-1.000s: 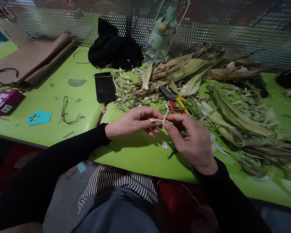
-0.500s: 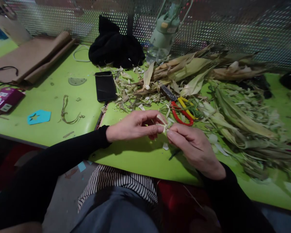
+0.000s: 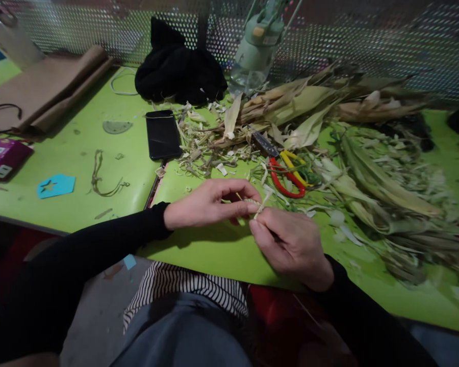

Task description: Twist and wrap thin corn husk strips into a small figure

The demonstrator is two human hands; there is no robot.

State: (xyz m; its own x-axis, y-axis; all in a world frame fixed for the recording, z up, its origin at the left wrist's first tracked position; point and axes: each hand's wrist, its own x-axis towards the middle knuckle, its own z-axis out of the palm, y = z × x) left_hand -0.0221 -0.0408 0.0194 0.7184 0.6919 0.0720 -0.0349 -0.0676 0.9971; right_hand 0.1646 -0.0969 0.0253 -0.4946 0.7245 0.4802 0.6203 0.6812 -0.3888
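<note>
A small pale corn husk braid (image 3: pixel 253 203) is pinched between my two hands, low over the near edge of the green table. My left hand (image 3: pixel 210 206) grips it between thumb and forefinger, the other fingers curled beneath. My right hand (image 3: pixel 292 242) is closed, thumb against forefinger, on a strand at the braid's right end. A loose husk end sticks up between the hands. Just beyond them lie pliers (image 3: pixel 283 165) with one red and one yellow handle, among husk scraps (image 3: pixel 206 153).
Dried corn husks (image 3: pixel 302 107) are heaped at the back right, with more husks (image 3: pixel 386 188) nearer. A phone (image 3: pixel 162 134), black cloth (image 3: pixel 179 74) and water bottle (image 3: pixel 254 51) stand beyond my hands. Leftward are a blue tag (image 3: pixel 56 186), protractor (image 3: pixel 117 127), twisted cord (image 3: pixel 105 178) and brown paper (image 3: pixel 49 86).
My right hand has shifted left and turned, with its knuckles now more on top. My left hand keeps its pinch on the braid. The view has shifted slightly.
</note>
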